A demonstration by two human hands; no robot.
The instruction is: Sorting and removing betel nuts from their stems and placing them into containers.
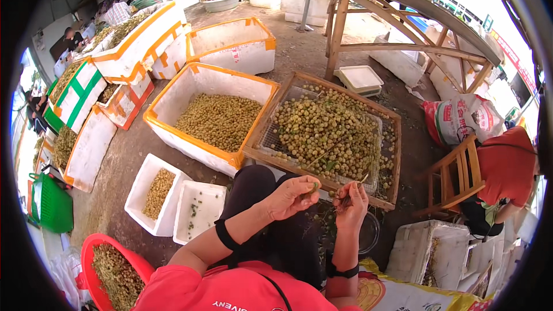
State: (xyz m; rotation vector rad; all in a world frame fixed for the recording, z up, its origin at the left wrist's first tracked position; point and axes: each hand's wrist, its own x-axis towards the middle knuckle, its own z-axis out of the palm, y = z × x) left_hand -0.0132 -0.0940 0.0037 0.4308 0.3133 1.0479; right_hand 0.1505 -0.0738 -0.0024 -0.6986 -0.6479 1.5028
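My left hand [297, 198] is closed around a small greenish fruit [314, 187] between thumb and fingers. Just to its right, my right hand [351, 204] pinches a thin fruit stem [365, 178], with dark twigs bunched in the palm. Both hands are over my lap at the near edge of a wood-framed mesh tray [318, 172]. Heaped on its mesh are small round yellow-green fruits [325, 131], some on stalks. Left of the tray, a foam box with orange tape [189, 140] holds many loose fruits [218, 121].
By my left leg stand a foam box [137, 201] of fruits and a shallow foam tray [207, 211] with scattered green fruits. A red tub [93, 242] sits lower left. To the right are a wooden chair [462, 172] and a person in red [507, 162]. A wooden table [402, 47] stands ahead.
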